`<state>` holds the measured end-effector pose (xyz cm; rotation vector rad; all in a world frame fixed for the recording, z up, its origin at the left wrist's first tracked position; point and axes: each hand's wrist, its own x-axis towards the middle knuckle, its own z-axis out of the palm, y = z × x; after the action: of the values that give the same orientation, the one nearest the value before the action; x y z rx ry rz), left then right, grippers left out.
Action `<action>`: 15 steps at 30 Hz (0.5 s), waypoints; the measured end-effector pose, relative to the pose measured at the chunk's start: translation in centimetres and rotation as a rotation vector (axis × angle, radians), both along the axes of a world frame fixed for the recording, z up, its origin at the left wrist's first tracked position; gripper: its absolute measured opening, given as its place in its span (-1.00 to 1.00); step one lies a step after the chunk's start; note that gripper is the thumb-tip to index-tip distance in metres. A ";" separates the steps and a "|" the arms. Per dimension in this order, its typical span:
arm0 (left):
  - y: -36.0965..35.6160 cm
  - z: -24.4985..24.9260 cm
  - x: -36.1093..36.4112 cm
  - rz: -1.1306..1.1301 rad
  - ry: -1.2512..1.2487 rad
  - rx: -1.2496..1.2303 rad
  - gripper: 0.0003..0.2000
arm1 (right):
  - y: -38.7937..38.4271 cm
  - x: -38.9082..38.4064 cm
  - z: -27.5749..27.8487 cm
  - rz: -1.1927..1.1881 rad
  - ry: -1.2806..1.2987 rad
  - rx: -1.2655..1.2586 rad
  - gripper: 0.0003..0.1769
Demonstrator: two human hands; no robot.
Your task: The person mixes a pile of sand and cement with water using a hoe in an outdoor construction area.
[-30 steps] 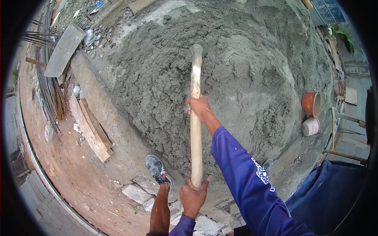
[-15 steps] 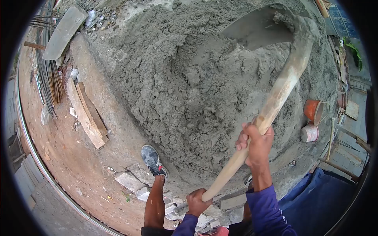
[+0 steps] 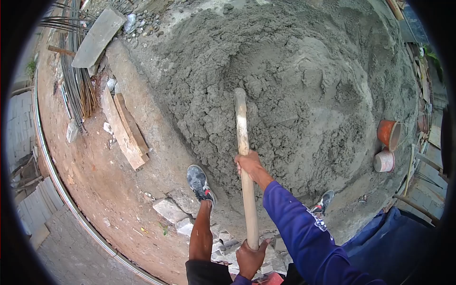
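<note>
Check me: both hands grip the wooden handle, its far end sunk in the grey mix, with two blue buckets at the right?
Not blue: the head view shows an orange bucket and a pale bucket. The left hand and right hand grip the handle, its end in the grey mix.

White print on blue sleeve (image 3: 304, 232), unreadable

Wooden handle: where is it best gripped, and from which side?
Probably two grips on the bare shaft: right hand mid-length, left hand at the near butt, each closing from its own side. The wooden handle runs straight away from the person, far end sunk in the grey mix, so only that stretch is free.
</note>
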<state>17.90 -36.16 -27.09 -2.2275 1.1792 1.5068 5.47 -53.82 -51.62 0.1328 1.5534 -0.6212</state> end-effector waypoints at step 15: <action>8.5 -11.0 -2.3 -0.319 0.419 -0.258 -0.76 | 4.2 -14.4 16.2 -0.385 0.392 -0.289 -0.73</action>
<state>15.65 -27.63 -38.08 -1.7817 1.8445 1.8155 -8.95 -49.58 -35.44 0.0944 1.8074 -1.2267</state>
